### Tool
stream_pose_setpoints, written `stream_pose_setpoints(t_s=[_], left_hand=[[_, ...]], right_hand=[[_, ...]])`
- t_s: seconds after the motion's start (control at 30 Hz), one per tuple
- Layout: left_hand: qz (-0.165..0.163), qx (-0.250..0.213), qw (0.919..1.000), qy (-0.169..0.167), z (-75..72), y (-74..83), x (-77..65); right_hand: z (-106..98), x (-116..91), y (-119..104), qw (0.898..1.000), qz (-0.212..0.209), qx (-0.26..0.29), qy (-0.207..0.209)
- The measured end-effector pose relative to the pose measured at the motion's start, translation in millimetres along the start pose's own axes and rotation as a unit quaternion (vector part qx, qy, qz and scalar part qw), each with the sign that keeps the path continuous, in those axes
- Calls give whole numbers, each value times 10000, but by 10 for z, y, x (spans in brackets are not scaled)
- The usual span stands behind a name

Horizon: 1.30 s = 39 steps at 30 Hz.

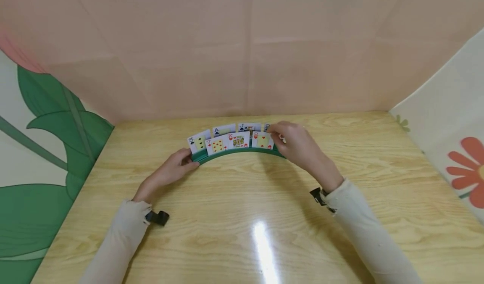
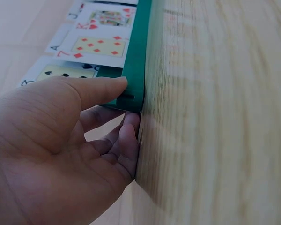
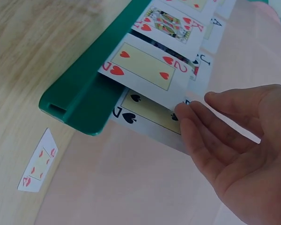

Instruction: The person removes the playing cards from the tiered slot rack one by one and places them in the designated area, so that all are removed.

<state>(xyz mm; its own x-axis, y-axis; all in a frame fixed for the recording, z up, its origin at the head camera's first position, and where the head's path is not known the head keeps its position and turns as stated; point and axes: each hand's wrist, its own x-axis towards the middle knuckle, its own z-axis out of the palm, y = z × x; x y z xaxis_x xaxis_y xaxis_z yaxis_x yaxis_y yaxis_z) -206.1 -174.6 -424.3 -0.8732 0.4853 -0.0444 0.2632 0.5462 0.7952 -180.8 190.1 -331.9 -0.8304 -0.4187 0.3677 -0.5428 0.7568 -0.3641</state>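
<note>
A curved green card holder stands on the table with playing cards in two rows. In front are a seven of diamonds, a king of hearts and a two of hearts. Behind them show a three of spades, an ace, a jack and a two of spades. My left hand grips the holder's left end, thumb on its front. At the two of hearts' upper corner, my right hand has its fingertips touching the card, thumb apart from them.
A loose red-pipped card lies on the wooden table beyond the holder's right end. A pink backdrop rises behind the table, with flower-patterned panels at both sides.
</note>
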Motion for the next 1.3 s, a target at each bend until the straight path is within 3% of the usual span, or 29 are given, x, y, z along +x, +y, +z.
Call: stream_pose_setpoints(t_s=[0.2, 0.8, 1.03, 1.3], left_hand=[[-60, 42, 10000, -12, -9, 20, 8], [-16, 18, 10000, -37, -38, 25, 13], [27, -1, 10000, -51, -50, -32, 26], [-36, 9, 10000, -39, -59, -21, 21]], right_hand=[[36, 2, 4, 9995, 134, -70, -280], [160, 33, 14, 9977, 138, -652, -136], [196, 37, -16, 9976, 265, -602, -222], [214, 7, -20, 9969, 103, -564, -547]])
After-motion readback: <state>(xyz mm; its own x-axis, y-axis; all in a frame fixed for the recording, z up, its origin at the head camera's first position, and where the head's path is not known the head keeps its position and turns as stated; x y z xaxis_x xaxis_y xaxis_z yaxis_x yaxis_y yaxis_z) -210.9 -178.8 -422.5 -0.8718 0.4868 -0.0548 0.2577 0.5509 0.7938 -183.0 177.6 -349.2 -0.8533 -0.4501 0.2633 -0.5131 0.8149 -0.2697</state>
